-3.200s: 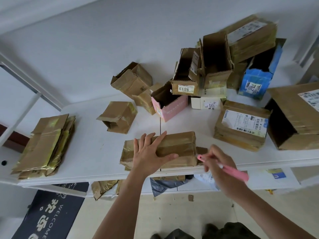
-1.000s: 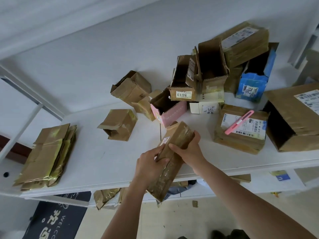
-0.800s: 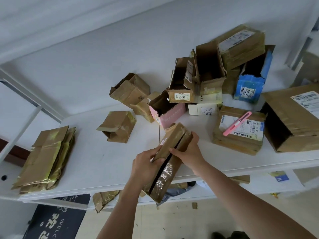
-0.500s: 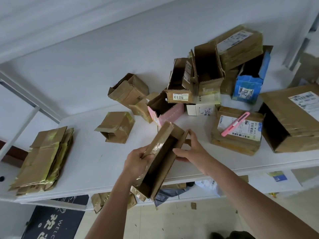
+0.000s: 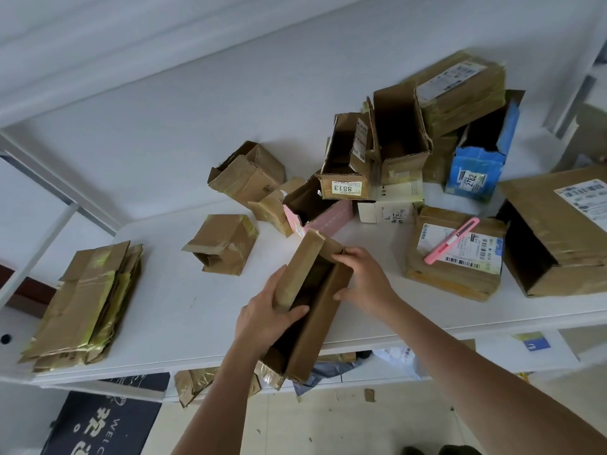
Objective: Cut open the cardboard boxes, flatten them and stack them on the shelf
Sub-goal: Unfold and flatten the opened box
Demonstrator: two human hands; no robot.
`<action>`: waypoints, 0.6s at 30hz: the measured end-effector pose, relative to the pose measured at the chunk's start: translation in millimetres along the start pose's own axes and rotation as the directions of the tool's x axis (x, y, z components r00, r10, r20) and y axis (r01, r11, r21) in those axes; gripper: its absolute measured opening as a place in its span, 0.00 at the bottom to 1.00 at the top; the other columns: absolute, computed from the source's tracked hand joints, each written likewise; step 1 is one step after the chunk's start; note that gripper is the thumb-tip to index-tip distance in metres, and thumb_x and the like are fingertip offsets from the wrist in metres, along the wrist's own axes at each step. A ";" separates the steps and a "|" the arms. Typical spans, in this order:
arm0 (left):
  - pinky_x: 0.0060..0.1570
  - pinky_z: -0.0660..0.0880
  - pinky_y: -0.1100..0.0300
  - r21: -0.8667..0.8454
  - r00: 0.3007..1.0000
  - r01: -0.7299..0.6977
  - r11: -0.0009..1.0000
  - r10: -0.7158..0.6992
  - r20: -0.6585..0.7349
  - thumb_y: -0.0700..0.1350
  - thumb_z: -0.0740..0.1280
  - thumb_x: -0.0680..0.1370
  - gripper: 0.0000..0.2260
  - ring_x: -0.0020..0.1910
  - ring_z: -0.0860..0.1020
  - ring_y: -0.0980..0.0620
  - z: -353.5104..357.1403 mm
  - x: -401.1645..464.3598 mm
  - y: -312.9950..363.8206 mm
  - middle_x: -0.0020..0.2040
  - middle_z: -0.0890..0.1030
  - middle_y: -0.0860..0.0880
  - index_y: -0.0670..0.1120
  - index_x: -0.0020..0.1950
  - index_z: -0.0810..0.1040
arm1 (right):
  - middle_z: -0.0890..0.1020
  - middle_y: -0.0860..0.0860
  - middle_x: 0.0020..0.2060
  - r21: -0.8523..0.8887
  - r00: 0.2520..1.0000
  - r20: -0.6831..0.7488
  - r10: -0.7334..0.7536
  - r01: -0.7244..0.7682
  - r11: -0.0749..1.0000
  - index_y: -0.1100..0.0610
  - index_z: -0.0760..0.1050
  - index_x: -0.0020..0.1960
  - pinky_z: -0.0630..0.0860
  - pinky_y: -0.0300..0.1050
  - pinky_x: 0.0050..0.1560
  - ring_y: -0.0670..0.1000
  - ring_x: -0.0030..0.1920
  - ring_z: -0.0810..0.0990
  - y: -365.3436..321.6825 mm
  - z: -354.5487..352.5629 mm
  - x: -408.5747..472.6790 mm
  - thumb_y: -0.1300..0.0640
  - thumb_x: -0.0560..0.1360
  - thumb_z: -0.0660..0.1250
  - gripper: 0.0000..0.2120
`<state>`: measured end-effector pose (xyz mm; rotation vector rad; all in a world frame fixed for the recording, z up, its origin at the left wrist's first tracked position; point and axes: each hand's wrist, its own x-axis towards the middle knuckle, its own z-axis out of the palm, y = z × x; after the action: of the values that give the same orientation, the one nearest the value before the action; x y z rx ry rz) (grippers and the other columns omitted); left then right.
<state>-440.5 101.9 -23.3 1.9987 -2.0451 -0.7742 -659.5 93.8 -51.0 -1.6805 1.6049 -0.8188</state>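
Note:
I hold a long brown taped cardboard box [image 5: 323,323] above the front edge of the white shelf [image 5: 184,310], its slit side spread open and dark inside. My left hand [image 5: 267,318] grips the left flap, thumb over the edge. My right hand [image 5: 366,279] grips the right wall near the far end. A pink box cutter [image 5: 451,241] lies on a labelled brown box [image 5: 456,277] to the right. A stack of flattened boxes [image 5: 82,307] lies at the shelf's left end.
Several uncut or open boxes crowd the back right: a small brown one [image 5: 225,246], a pink one [image 5: 323,215], a blue one [image 5: 476,172], a large one [image 5: 565,231]. Cardboard scraps and a dark mat [image 5: 105,425] lie below the shelf.
The cutter went from my right hand onto the labelled box. Both hands lifted the long box, turned it endwise and pulled its slit side apart.

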 end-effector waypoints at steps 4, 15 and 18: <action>0.45 0.69 0.60 -0.024 1.000 -0.026 0.999 0.026 0.001 0.53 0.74 0.72 0.36 0.50 0.74 0.55 -2.0 -1.9 1.5 0.55 0.73 0.60 0.70 0.71 0.55 | 0.74 0.51 0.58 -0.029 1.000 0.003 0.014 -0.014 0.999 0.56 0.77 0.66 0.68 0.39 0.55 0.51 0.60 0.74 -1.7 -12.3 13.2 0.50 0.68 0.79 0.29; 0.48 0.73 0.65 -0.429 0.965 0.058 0.901 0.061 0.257 0.47 0.66 0.80 0.10 0.49 0.81 0.56 -25.6 -13.3 13.2 0.43 0.83 0.59 0.58 0.45 0.86 | 0.76 0.53 0.63 -0.080 0.995 0.000 0.100 -0.100 0.992 0.52 0.62 0.74 0.70 0.47 0.57 0.56 0.64 0.74 18.8 -14.2 2.6 0.56 0.64 0.81 0.45; 0.44 0.73 0.66 -0.355 0.925 0.150 0.923 -0.005 0.379 0.50 0.70 0.78 0.06 0.51 0.78 0.55 -24.3 -13.8 23.6 0.51 0.84 0.55 0.52 0.48 0.86 | 0.74 0.54 0.63 -0.116 0.984 0.058 0.171 -0.163 0.980 0.51 0.60 0.74 0.72 0.48 0.58 0.56 0.63 0.74 35.5 -13.7 -6.0 0.53 0.67 0.79 0.42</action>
<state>-448.5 108.6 11.7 1.8236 -1.8044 -1.5400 -691.5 98.3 -71.8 -1.6046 1.7452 -0.5922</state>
